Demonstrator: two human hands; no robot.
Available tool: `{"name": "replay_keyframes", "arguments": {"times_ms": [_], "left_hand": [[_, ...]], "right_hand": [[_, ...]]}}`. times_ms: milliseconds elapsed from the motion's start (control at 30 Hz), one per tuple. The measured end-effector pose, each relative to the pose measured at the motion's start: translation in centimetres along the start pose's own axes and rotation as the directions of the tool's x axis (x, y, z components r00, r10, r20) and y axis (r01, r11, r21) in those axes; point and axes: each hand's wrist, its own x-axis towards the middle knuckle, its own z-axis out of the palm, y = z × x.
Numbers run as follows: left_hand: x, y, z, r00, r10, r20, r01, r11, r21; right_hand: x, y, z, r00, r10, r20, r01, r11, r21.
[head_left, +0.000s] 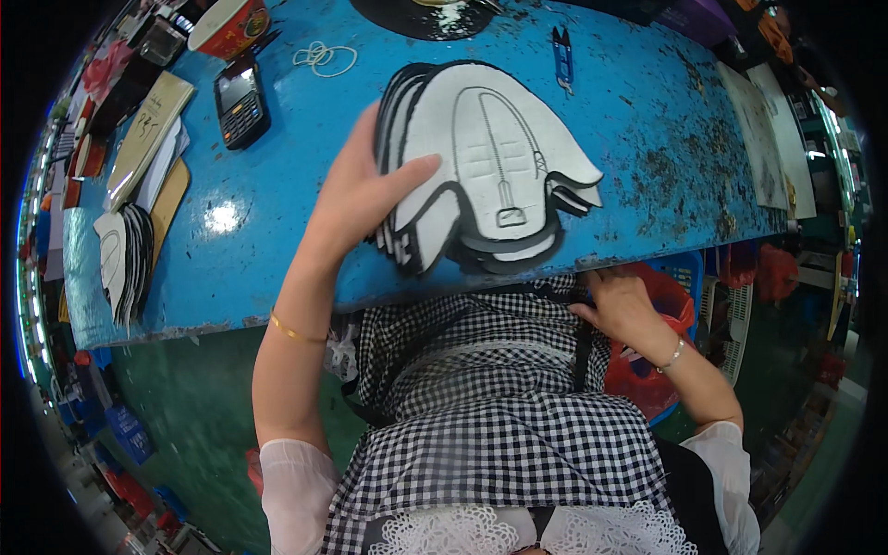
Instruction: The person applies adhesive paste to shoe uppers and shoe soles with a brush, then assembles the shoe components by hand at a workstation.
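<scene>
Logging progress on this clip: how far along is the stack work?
Done: a smaller stack of cut pieces lies at the blue table's left edge. In hand: the left hand grips the big fanned stack of shoe-upper pieces; the right hand is under the table edge. Left: cannot tell; the big stack is unsorted.

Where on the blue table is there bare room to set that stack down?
Bare patch between the phone and the stack under the left hand; another right of the stack. The table is crowded along its left edge.

Glossy blue table (277, 213) (scuffed, speckled) bears matt white-and-black fabric cut pieces (490, 166).
</scene>
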Motion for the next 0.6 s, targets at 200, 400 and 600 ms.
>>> {"name": "replay_keyframes", "arguments": {"times_ms": [200,400,600], "left_hand": [[-4.6,1.6,1.7,0.802,0.597,-0.024,-0.515,0.711,0.480],[-9.3,2.5,7.6,0.826,0.342,0.447,-0.445,0.884,0.145],[-10.0,3.7,6.7,0.794,-0.084,0.602,0.086,0.996,0.026]], "right_hand": [[0.3,-0.3,0.8,1.000,0.024,-0.015,-0.013,0.852,0.523],[0.5,-3.5,-4.2,0.895,-0.441,-0.070,0.353,0.604,0.715],[0.5,-4.9,-5.2,0.845,-0.511,-0.159,0.149,-0.061,0.987]]}}
